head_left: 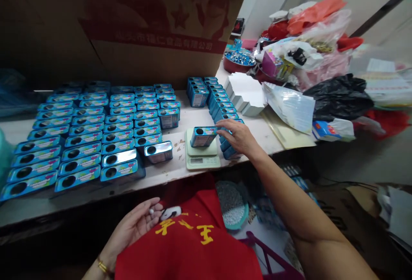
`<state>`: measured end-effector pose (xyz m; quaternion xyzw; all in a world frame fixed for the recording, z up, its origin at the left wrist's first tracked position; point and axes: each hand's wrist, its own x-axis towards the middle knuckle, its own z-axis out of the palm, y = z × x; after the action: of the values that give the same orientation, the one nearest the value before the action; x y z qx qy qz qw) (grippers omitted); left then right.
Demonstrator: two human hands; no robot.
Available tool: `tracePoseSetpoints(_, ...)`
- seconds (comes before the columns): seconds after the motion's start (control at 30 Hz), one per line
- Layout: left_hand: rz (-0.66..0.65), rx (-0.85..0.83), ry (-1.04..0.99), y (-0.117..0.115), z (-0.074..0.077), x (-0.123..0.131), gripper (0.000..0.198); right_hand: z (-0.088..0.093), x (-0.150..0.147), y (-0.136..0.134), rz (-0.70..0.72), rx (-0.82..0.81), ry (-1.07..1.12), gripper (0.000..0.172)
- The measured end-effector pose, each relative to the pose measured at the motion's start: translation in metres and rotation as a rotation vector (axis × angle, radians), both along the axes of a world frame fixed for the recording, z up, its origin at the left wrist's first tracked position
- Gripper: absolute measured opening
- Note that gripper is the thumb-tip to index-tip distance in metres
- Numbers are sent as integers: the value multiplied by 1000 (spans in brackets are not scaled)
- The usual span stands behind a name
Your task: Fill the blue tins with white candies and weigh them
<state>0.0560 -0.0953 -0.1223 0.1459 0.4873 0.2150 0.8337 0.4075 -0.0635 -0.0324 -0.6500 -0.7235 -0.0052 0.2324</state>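
Note:
My right hand (238, 137) reaches over the table edge and its fingers rest on a row of blue tins (222, 108), right beside a blue tin (202, 136) that sits on a small pale green scale (202, 158). The fingers are spread and hold nothing. My left hand (137, 224) hangs low by my red apron, palm up and fingers curled, with a small white piece (151, 211) held at the fingertips. Many blue tins with round holes in the lid (83, 136) lie in rows on the left of the table. One silver-sided tin (159, 151) stands near the scale.
A big brown cardboard box (144, 22) stands behind the tins. White folded cards (246, 93), plastic bags (322, 44) and a red bowl (240, 61) crowd the right side. Below the table sits a teal basket of small white pieces (232, 205).

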Motion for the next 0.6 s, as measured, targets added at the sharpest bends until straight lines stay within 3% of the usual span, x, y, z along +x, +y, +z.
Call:
tracePoseSetpoints(0.3,3,16,23,7,-4,12,24,-8,22,-17,-106,110,153,16)
tracePoseSetpoints(0.6,-4,-12,35,20,-4,21,24,-9,21,-12,-102,85,93,27)
